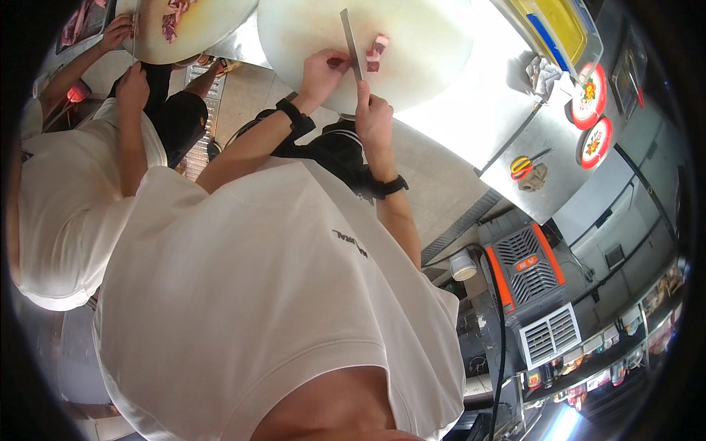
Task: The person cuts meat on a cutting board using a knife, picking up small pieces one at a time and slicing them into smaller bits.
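A knife (351,44) with a long metal blade is gripped in my right hand (374,113), thumb along its handle end. Its blade extends over a round white cutting board (436,66). Beside the blade, on its left, the fingers of my left hand (324,77) pinch a small dark red piece of meat (335,62). Cut pieces of red and white meat (375,53) lie on the board to the right of the blade. Each of my wrists has a black band.
At the left, a co-worker in a white shirt (71,193) stands at another round board (220,27) with meat on it. Rightward on the metal table are scissors (521,167) on a crumpled cloth (533,179), red-rimmed plates (589,96), crumpled paper (546,77) and a clear plastic container (593,52).
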`<state>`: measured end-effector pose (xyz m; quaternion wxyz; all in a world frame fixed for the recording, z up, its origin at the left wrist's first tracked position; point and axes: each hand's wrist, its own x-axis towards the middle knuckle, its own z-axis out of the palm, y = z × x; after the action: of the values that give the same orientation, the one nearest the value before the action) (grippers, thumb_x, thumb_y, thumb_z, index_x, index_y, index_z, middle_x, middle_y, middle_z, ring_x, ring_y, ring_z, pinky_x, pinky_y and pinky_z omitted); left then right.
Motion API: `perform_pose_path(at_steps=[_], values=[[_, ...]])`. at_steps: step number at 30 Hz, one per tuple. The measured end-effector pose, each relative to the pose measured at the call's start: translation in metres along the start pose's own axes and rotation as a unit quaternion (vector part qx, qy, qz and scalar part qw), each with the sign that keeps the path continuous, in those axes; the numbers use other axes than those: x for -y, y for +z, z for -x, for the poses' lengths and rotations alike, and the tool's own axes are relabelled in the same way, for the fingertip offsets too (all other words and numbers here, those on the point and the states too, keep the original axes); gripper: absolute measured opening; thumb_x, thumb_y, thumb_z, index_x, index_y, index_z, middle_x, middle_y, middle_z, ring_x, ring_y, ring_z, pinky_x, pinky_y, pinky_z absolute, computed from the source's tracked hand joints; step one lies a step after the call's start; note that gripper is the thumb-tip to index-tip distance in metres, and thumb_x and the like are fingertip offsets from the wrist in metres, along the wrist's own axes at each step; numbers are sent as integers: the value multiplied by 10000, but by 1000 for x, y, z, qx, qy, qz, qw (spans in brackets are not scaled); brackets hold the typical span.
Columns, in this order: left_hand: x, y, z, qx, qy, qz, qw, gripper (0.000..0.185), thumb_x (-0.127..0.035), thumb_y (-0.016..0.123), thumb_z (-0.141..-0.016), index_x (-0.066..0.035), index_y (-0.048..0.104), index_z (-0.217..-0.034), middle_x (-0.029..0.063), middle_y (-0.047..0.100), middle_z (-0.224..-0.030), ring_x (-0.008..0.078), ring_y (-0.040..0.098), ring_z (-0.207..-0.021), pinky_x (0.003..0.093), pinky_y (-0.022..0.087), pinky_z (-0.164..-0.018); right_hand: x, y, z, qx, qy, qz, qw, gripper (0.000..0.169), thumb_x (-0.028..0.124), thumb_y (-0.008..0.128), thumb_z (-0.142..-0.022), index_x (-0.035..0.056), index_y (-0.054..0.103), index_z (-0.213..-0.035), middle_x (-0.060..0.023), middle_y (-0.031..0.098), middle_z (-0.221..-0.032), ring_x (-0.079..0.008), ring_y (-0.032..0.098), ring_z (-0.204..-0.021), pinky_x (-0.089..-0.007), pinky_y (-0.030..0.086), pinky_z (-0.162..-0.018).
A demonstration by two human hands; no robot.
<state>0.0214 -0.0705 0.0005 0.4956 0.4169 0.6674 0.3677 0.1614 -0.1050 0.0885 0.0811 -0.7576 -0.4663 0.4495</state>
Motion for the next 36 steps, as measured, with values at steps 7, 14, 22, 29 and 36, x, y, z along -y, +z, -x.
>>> perform_pose_path(at_steps=[7, 14, 22, 29, 36], values=[[-8, 0, 0, 1, -29, 10, 1000, 128, -74, 747, -867, 18, 757, -955, 125, 771, -855, 186, 743, -759, 309, 587, -724, 5, -3, 4, -9, -10, 34, 999, 751, 559, 476, -1035, -79, 656, -682, -338, 615, -689, -529, 631, -711, -568, 501, -707], [-3, 2, -2, 7, -26, 34, 999, 121, -73, 754, -856, 12, 761, -942, 123, 772, -847, 183, 746, -759, 300, 586, -712, 6, -2, 4, -29, -16, 63, 997, 755, 563, 477, -1032, -80, 649, -676, -339, 616, -692, -529, 627, -709, -566, 498, -691], [-21, 2, -2, 18, -50, -7, 999, 160, -95, 770, -869, 0, 770, -999, 106, 779, -890, 150, 739, -795, 288, 579, -726, 10, -3, 8, -47, -23, 86, 995, 783, 578, 461, -1036, -96, 627, -676, -338, 592, -679, -527, 605, -679, -565, 470, -660], [-5, 5, -6, 21, -29, 2, 999, 140, -83, 752, -878, 19, 766, -973, 131, 778, -878, 197, 758, -812, 311, 586, -745, 6, -15, 4, 25, 41, 41, 998, 811, 606, 433, -1034, -102, 676, -722, -352, 626, -729, -539, 638, -788, -568, 497, -760], [-14, 1, -6, 20, -24, -30, 999, 144, -77, 747, -878, 23, 767, -979, 145, 780, -890, 204, 761, -810, 313, 587, -746, 8, -16, 6, 30, 36, 53, 997, 814, 599, 432, -1036, -111, 670, -714, -363, 617, -734, -545, 637, -794, -571, 494, -768]])
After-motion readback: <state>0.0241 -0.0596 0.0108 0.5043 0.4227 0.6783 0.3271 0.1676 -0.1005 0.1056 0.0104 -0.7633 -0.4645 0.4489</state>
